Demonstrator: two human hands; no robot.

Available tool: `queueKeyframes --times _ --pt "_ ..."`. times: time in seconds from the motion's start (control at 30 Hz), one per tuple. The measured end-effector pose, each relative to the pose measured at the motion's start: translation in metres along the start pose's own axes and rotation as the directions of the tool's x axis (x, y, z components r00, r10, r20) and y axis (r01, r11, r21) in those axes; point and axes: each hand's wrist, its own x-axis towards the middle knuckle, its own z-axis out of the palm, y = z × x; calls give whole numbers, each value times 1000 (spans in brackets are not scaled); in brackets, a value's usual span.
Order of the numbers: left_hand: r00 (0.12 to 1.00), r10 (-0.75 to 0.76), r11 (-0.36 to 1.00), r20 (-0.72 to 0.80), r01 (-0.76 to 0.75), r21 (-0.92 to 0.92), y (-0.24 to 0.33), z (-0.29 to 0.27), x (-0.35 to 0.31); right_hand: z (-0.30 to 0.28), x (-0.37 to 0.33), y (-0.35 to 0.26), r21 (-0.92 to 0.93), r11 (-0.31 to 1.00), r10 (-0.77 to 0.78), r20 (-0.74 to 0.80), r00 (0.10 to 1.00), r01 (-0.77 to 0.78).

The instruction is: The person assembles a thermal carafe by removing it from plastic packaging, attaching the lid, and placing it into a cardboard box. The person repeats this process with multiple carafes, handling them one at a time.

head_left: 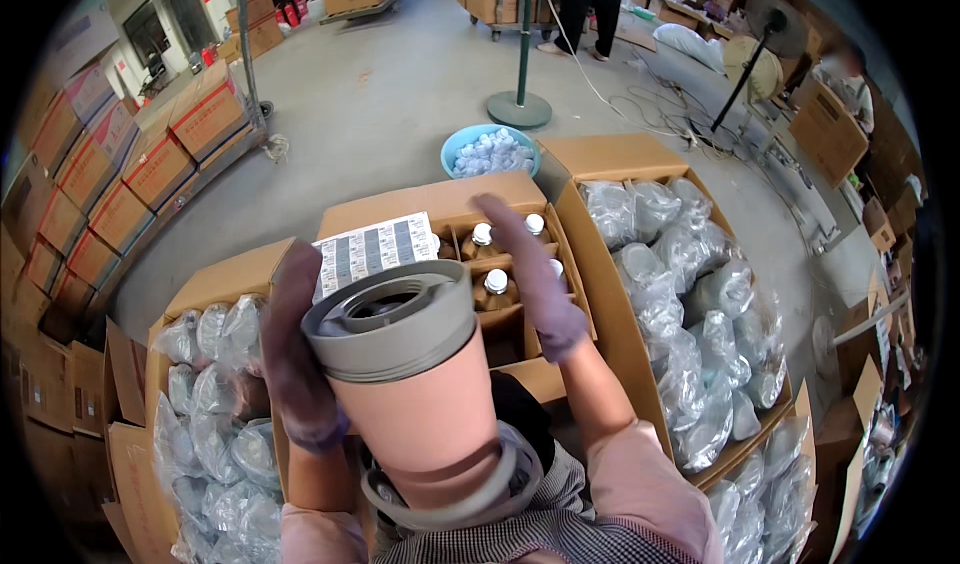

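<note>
A large pink tumbler-shaped container (pixel 420 404) with a grey ridged top (pixel 395 319) is tilted close before my body. A grey loop (pixel 450 512) circles its lower end. My left hand (pixel 300 364), in a dark purple glove, lies stretched along the container's left side; whether it touches cannot be seen. My right hand (pixel 535 279), gloved alike, is open with its fingers stretched forward, apart from the container. Below it stands a divided carton (pixel 570 264) with several white-capped brown bottles (pixel 495 294). A sheet of printed labels (pixel 380 249) lies over the carton's left part.
Open cartons of plastic-wrapped items flank me at left (pixel 215 434) and right (pixel 690 314). Ahead stand a blue basin (pixel 448 154) of small pale pieces and a fan stand (pixel 520 111). Stacked boxes (pixel 120 174) line the left; cables (pixel 640 99) cross the floor near another person (pixel 590 4).
</note>
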Motion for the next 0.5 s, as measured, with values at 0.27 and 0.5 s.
queueKeyframes --times 0.27,0.5 --pt "742 -628 723 236 668 -176 -28 -29 34 28 72 39 48 918 396 -122 910 -393" --pt "653 -729 632 204 757 -166 -97 -41 16 30 47 79 -706 687 -305 -64 950 173"
